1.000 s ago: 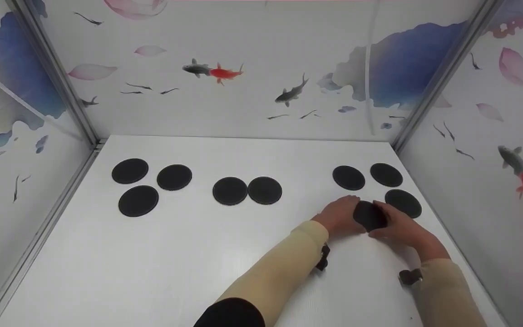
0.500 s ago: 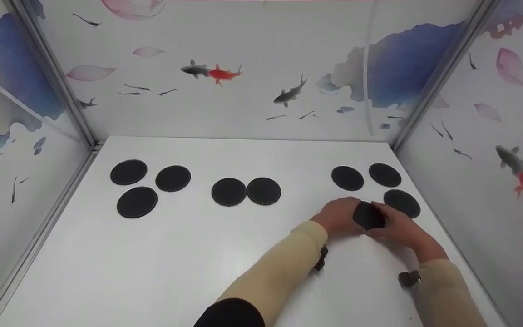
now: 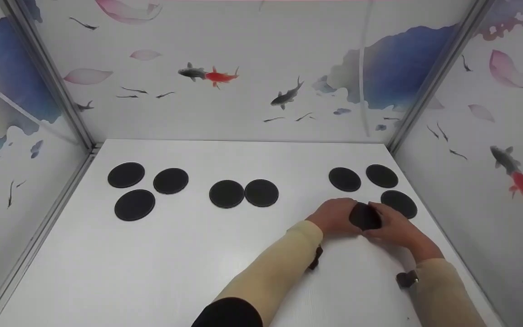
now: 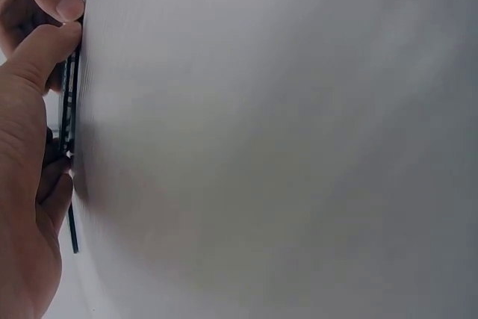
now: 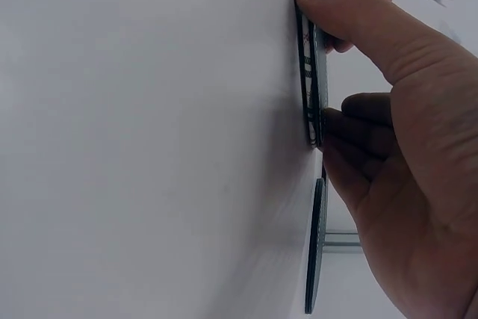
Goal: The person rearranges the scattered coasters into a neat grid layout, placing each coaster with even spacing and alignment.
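Note:
A round black coaster [image 3: 365,216] lies between my two hands, close over the white table at the right. My left hand [image 3: 334,215] grips its left side, thumb at the near edge and fingers at the far edge. On the opposite side my right hand [image 3: 395,227] holds it the same way, the thumbs meeting at the near edge. Side-on in the right wrist view, a patterned white strip [image 5: 307,72] shows between dark layers at the coaster's edge. Just beyond my right hand lies another black coaster [image 3: 399,204], partly behind the fingers.
Two more coasters, a left one [image 3: 344,179] and a right one [image 3: 382,175], lie behind my hands. A touching pair [image 3: 244,194] sits mid-table, and a group of three [image 3: 135,205] at the left. White printed walls [image 3: 243,113] enclose the table's back and sides.
The head view has shifted slightly, moving the whole scene a little left and down. Both hands keep their hold on the coaster in nearly the same place.

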